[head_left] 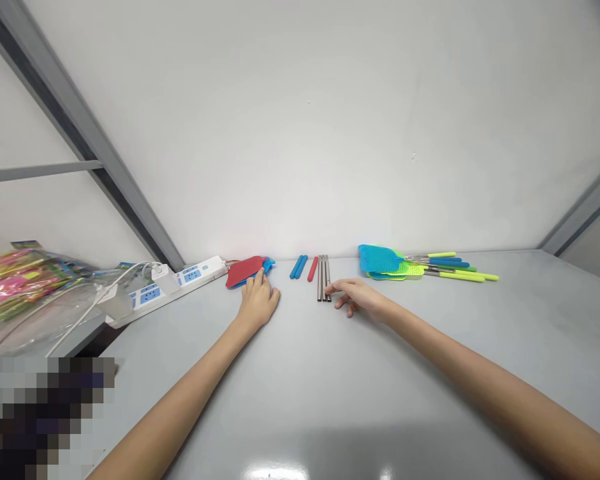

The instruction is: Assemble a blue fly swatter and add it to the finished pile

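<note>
My left hand [258,300] lies with its fingers on the head of a red plastic fly swatter [243,271], which overlaps a blue swatter head [267,266] at the table's back edge. My right hand [355,297] hangs with spread fingers just right of several steel rods [324,277], its fingertips close to their near ends. Between the hands, two blue handle pieces [299,267] and a red one [313,269] lie behind the rods. Farther right, a pile of blue and green swatters [383,261] has yellow-green handles [455,275] pointing right.
The grey tabletop [300,400] meets a white wall. A white power strip [177,285] with a plugged-in adapter and cables runs along the left side. Beyond it lie clear bags of pink and green packaged items [15,283]. A pixelated patch covers the lower left corner.
</note>
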Motion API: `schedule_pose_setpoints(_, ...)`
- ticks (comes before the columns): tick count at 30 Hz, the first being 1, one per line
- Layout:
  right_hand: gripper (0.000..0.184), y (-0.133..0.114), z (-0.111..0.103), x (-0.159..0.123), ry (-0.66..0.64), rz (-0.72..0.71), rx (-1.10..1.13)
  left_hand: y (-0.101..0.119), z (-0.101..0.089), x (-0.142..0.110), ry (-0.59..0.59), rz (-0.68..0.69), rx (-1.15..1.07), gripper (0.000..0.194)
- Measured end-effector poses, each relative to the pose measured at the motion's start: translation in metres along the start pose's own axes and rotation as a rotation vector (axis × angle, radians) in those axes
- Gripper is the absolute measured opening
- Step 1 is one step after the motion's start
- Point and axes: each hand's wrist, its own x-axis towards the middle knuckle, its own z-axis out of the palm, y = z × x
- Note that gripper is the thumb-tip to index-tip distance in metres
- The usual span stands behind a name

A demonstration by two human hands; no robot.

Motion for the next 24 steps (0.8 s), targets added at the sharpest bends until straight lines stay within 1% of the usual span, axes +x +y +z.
schedule_pose_setpoints(3,0.021,0.001,0.000,0.000,-0.021,-0.012,-0.038,0.004,-0.004,-0.002,0.067,0.034,-0.006,0.046)
schedule_pose_setpoints(6,0.021,0.002,0.001,-0.001,-0.028,0.017,-0.049,0.009,-0.015,-0.009,0.113,0.072,-0.047,0.042)
schedule_pose_setpoints(8,0.021,0.001,0.000,-0.005,-0.021,0.031,-0.048,0.015,-0.027,-0.016,0.152,0.087,-0.087,0.041)
schedule_pose_setpoints(9,0.021,0.001,-0.001,-0.007,-0.020,0.038,-0.048,0.018,-0.035,-0.020,0.179,0.074,-0.108,0.040)
schedule_pose_setpoints(12,0.022,0.000,-0.007,-0.017,-0.016,0.069,-0.050,0.028,-0.063,-0.033,0.276,-0.039,-0.197,0.035)
schedule_pose_setpoints(13,0.023,0.000,-0.010,-0.021,-0.010,0.077,-0.052,0.031,-0.073,-0.038,0.276,-0.063,-0.249,0.034)
schedule_pose_setpoints(15,0.024,0.001,-0.017,-0.028,-0.005,0.081,-0.059,0.036,-0.090,-0.045,0.240,-0.107,-0.403,0.034)
schedule_pose_setpoints(16,0.024,0.002,-0.021,-0.032,0.000,0.080,-0.066,0.038,-0.097,-0.049,0.206,-0.105,-0.494,0.035)
schedule_pose_setpoints(18,0.025,0.004,-0.029,-0.040,0.002,0.078,-0.083,0.041,-0.107,-0.054,0.104,-0.077,-0.670,0.035)
schedule_pose_setpoints(21,0.027,0.006,-0.042,-0.052,-0.005,0.086,-0.133,0.046,-0.115,-0.060,-0.055,-0.105,-0.882,0.033)
schedule_pose_setpoints(24,0.032,0.008,-0.058,-0.063,-0.008,0.119,-0.194,0.049,-0.117,-0.063,-0.144,-0.176,-1.064,0.030)
